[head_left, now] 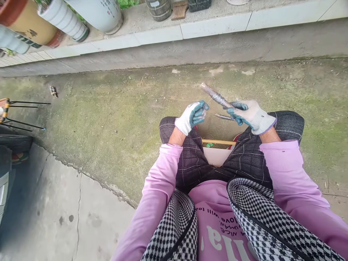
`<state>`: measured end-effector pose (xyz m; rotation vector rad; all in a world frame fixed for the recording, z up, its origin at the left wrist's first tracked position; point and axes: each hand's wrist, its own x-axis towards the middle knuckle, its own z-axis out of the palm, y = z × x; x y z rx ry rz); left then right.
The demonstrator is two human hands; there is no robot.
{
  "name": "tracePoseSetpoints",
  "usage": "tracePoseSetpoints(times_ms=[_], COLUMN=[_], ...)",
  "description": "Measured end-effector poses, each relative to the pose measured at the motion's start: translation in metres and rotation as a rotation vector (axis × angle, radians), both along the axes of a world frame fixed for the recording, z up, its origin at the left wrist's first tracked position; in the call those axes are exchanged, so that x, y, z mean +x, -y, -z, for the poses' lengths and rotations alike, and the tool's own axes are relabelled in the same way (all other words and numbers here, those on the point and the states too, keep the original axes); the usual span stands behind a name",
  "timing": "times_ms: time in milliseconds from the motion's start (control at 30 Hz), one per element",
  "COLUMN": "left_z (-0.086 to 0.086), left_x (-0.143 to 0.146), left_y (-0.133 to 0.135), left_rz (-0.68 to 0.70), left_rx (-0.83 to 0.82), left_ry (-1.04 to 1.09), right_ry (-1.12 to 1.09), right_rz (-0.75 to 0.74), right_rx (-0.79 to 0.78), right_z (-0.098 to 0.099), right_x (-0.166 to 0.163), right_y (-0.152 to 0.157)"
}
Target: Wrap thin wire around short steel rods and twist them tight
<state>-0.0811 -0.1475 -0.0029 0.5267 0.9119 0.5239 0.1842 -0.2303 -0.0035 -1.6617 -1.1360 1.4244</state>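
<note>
I sit with my knees apart over mossy concrete, and both hands wear white gloves with teal palms. My right hand (pixel 251 116) is closed round a thin stick (pixel 216 96) wound with fine thread or wire, which points up and to the left. A second thin rod (pixel 221 116) pokes out below it from the same hand. My left hand (pixel 191 116) is curled shut just left of the stick; a fine strand seems to run from it toward the winding, but it is too thin to be sure.
A pale stool seat (pixel 216 156) and a wooden stick (pixel 217 142) show between my legs. Large ceramic pots (pixel 95 14) stand on a tiled ledge (pixel 212 27) at the back. A metal frame with thin rods (pixel 21 114) lies at the left, above a cracked slab (pixel 67 210).
</note>
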Motion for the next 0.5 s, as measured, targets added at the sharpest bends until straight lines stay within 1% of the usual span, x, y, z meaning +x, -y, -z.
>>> tracePoseSetpoints(times_ms=[100, 267, 500], left_z=[-0.0016, -0.0022, -0.0080], left_x=[0.0000, 0.0004, 0.0037], left_y=[0.0006, 0.0026, 0.0029], left_rz=[0.018, 0.042, -0.027], left_rx=[0.013, 0.043, 0.020], left_ry=[-0.012, -0.025, -0.043], right_ry=[0.010, 0.009, 0.030], right_rz=[-0.019, -0.002, -0.022], right_rx=[-0.003, -0.020, 0.001], right_z=[-0.0030, -0.0023, -0.0046], right_x=[-0.0002, 0.0000, -0.0011], right_y=[0.0015, 0.0015, 0.0021])
